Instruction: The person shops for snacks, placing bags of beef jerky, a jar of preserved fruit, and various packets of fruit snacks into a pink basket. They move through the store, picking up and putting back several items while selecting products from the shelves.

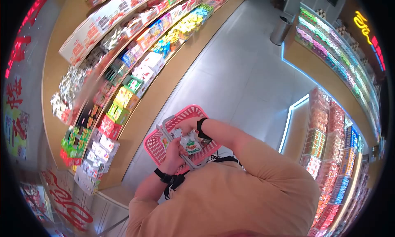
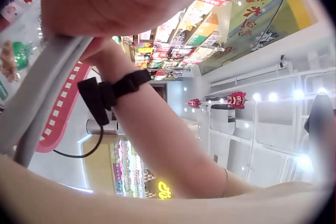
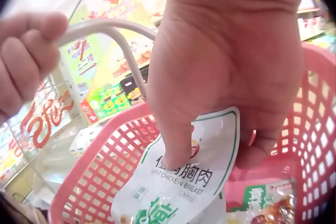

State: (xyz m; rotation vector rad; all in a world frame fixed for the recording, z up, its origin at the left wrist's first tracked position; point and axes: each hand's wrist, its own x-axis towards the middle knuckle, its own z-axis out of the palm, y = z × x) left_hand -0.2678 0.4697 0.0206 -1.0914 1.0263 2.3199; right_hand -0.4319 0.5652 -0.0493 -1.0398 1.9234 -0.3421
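A pink basket point(image 1: 196, 112) with grey handles hangs in front of the person's body. The left hand point(image 1: 174, 151) curls its fingers round the grey handle point(image 3: 113, 28); in the right wrist view that left hand point(image 3: 26, 61) shows at the left edge. Inside the basket, the right hand point(image 3: 226, 71) pinches a white and green chicken breast packet point(image 3: 178, 182) between thumb and fingers. Another packet point(image 3: 268, 203) with a green label lies on the basket's bottom. In the left wrist view the left hand point(image 2: 115, 3) is close up over the handle point(image 2: 42, 87).
Curved shelves of packaged snacks point(image 1: 123, 97) stand at the left. Lit candy shelves point(image 1: 329, 154) are at the right, with another lit display point(image 1: 337, 60) behind. A metal bin point(image 1: 280, 30) stands on the grey floor point(image 1: 234, 72) at the far end of the aisle.
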